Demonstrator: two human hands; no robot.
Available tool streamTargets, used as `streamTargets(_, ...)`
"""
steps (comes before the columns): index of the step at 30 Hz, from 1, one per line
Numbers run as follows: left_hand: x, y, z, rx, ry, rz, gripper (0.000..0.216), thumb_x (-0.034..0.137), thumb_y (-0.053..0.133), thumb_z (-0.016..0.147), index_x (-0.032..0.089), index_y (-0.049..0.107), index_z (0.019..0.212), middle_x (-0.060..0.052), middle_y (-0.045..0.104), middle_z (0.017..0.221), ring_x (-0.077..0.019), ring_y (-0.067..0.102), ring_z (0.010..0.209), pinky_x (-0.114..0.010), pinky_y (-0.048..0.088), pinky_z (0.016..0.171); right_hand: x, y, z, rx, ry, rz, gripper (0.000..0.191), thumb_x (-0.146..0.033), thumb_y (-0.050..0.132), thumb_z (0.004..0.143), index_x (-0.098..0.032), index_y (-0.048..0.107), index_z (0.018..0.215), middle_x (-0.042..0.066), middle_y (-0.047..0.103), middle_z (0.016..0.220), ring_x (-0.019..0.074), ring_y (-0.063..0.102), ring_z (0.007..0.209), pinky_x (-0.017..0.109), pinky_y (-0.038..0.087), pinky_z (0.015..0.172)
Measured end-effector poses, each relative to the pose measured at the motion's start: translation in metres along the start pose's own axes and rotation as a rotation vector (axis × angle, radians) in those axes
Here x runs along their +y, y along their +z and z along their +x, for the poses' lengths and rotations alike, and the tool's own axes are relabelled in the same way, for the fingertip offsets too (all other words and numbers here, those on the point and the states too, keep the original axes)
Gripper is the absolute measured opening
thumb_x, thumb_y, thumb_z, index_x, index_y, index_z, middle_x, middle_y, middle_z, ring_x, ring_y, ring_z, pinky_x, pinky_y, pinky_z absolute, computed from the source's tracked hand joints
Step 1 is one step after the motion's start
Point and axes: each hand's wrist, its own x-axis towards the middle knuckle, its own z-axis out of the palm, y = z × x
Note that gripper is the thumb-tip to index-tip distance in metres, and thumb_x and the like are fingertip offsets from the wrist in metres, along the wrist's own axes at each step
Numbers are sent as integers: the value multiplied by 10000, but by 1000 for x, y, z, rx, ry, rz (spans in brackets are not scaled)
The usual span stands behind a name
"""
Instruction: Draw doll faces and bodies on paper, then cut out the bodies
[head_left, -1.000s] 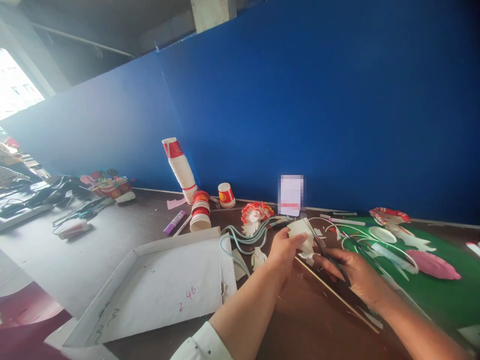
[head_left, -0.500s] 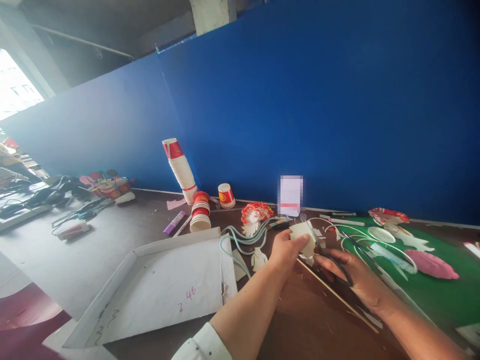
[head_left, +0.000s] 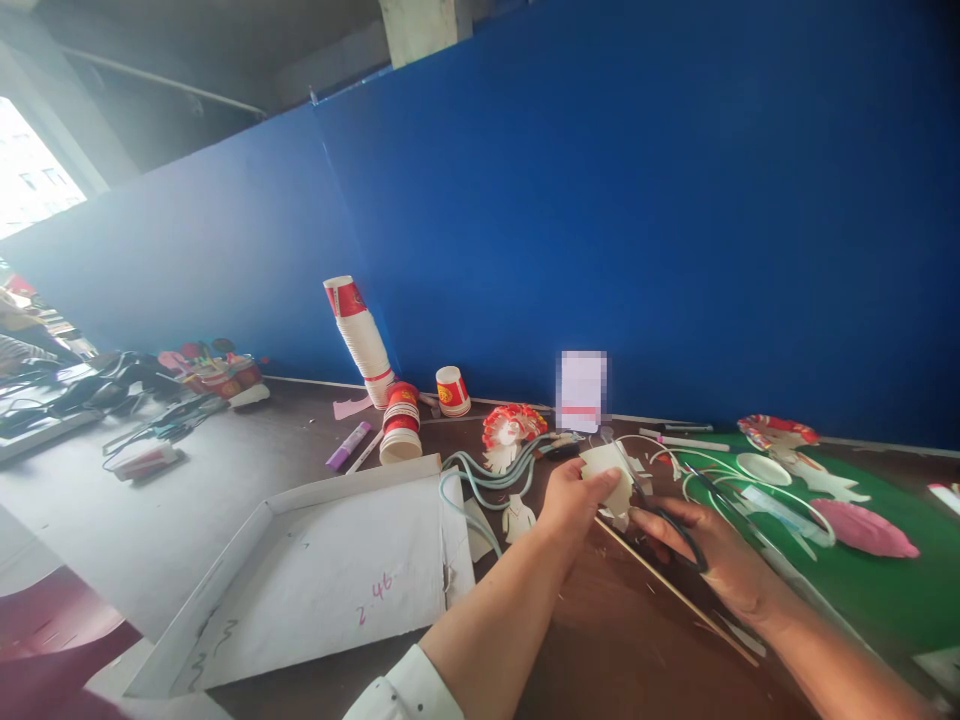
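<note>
My left hand (head_left: 574, 505) pinches a cream piece of paper (head_left: 606, 468) between thumb and fingers. Dark-handled scissors (head_left: 679, 530) are in my right hand (head_left: 712, 560), their blades up against the right edge of the paper. Small cream scraps (head_left: 641, 468) lie just beyond the blades. Below my hands a thin wooden stick (head_left: 675, 590) slants across the brown table. A cut-out paper figure (head_left: 517, 518) rests left of my left hand, beside a looped pale cable (head_left: 480, 470).
A shallow white box (head_left: 337, 570) lies at left. Behind it stand a tall stack of paper cups (head_left: 364, 345), a single cup (head_left: 452, 392) and a purple glue stick (head_left: 349, 447). On a green mat (head_left: 885, 580) at right are a pink oval piece (head_left: 862, 527) and a white hoop.
</note>
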Motion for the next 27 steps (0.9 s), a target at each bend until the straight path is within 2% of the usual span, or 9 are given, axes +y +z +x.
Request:
streamTargets(7,7,6,-5,71,-1,-13,499,407,904,491,107,737,854,-79,721,769,-153,610,619,-283,478,629,4,6,0,-9,-21,62,379,-594,643,798,-235,603,682,-13,601,661,164,513,634,271,402,591)
streamTargets(16,10,7,-6,67,-16,-22,485,403,894,479,103,737,826,-80,710,748,-156,597,615,-297,467,640,7,7,0,-36,-3,117,391,-618,647,784,-233,600,732,0,609,715,184,547,684,285,444,629)
streamTargets(21,9,2,-4,-11,-42,-58,526,437,913,470,95,729,824,-68,685,709,-156,591,627,-290,446,648,5,5,-1,-29,-9,69,430,-662,601,793,-241,584,709,0,623,708,189,564,682,287,464,635)
streamTargets(27,8,-1,-3,-104,-88,-153,555,425,943,452,92,726,839,-69,675,724,-147,579,645,-282,446,669,-3,6,-5,-7,-28,26,476,-704,567,795,-242,560,681,1,593,677,184,544,651,277,452,571)
